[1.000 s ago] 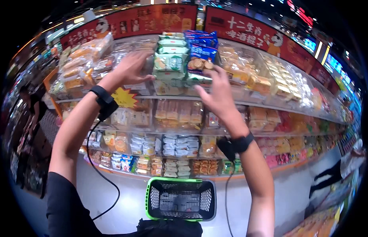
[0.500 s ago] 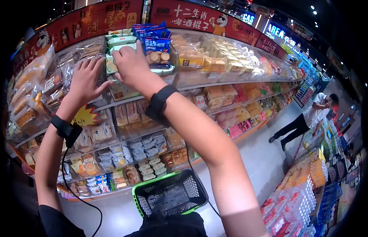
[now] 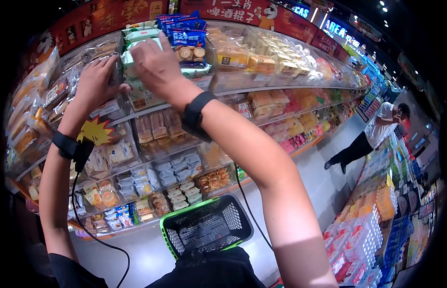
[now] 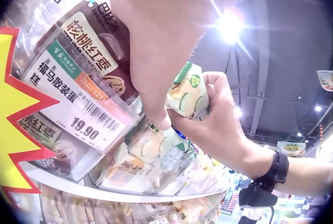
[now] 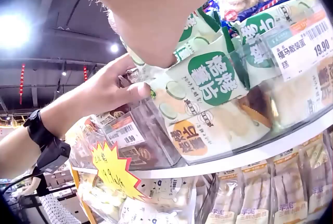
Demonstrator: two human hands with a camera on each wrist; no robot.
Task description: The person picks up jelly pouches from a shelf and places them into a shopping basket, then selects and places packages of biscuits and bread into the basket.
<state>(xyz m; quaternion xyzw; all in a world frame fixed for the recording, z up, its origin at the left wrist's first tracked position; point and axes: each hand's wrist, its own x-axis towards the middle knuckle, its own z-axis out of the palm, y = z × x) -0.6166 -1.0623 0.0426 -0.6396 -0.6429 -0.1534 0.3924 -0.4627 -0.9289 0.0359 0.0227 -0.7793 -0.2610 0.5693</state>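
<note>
The right hand (image 3: 156, 67), which a second ago was spread in front of the blue packets (image 3: 190, 45), has crossed leftward onto the green packets, and the left hand (image 3: 94, 84) now sits close beside it; the head view has swung right, bringing a person in a white top (image 3: 379, 127) into clearer sight. The right grip pinches a green packet (image 4: 188, 91), thumb on its near face and fingers bent round the side, as the left wrist view shows. The left grip is loosely spread, its thumb by the packet's left edge and its fingers over the brown packs (image 4: 104, 34). The green packet is at the front of its clear bin on the top shelf, left of the blue packets. It is pale green and glossy, with a darker green label, white characters and pictured round slices.
</note>
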